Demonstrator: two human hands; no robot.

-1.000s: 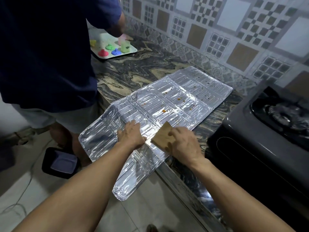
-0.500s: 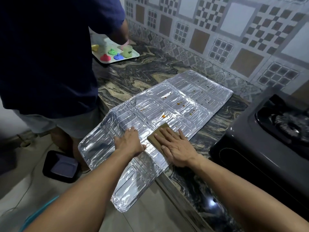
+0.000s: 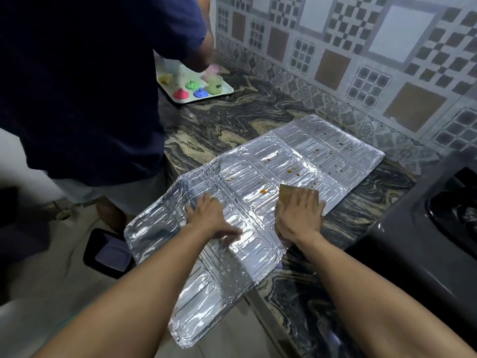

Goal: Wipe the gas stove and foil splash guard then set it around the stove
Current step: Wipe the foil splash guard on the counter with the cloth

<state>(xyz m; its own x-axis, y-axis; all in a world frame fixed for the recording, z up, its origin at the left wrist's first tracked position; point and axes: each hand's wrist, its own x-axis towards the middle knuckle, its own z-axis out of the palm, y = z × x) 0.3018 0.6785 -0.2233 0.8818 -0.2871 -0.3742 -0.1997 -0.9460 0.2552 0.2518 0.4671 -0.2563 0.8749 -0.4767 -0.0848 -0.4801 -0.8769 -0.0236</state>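
Observation:
The silver foil splash guard lies unfolded flat on the marble counter, its near-left panels hanging over the counter edge. Orange-brown grease spots dot its middle and far panels. My left hand presses flat on the foil's near-left part, fingers spread. My right hand lies flat, fingers straight, on a brown cloth and presses it onto the foil near the right edge. The dark gas stove stands at the right, one burner visible.
Another person in a dark blue shirt stands close on the left at the counter, over a white tray of colourful moulds. The tiled wall runs behind. A dark scale lies on the floor below.
My right hand has flattened onto the brown cloth and slid it forward and rightward over the foil. My left hand stays pressed on the foil.

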